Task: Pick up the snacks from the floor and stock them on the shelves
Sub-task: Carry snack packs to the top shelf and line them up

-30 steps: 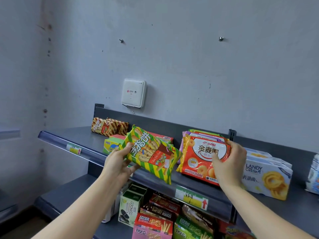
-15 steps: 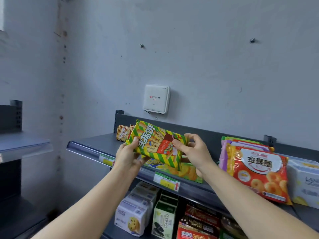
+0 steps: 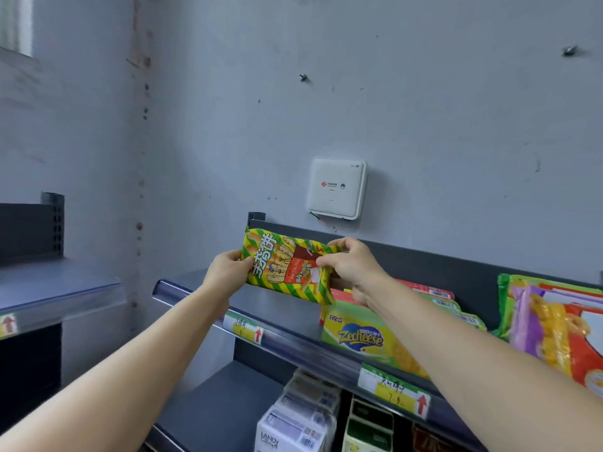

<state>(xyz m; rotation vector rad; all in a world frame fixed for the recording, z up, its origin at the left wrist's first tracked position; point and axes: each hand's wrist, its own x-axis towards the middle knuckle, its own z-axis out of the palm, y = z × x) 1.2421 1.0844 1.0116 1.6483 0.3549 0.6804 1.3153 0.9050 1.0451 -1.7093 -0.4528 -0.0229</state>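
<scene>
Left hand (image 3: 228,272) at shelf (image 3: 267,308), grey wall (image 3: 424,125)

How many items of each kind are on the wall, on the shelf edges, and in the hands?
Small metal wall screws: 2
White square plastic wall box: 1
Yellow paper price labels with red arrows: 3
Green-and-yellow striped snack pack in left hand and right hand: 1
Total: 7

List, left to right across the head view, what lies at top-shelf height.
side shelf → left hand → striped snack pack → right hand → orange cookie bag. Zecheese box left out: it overlaps the right hand's span.
</scene>
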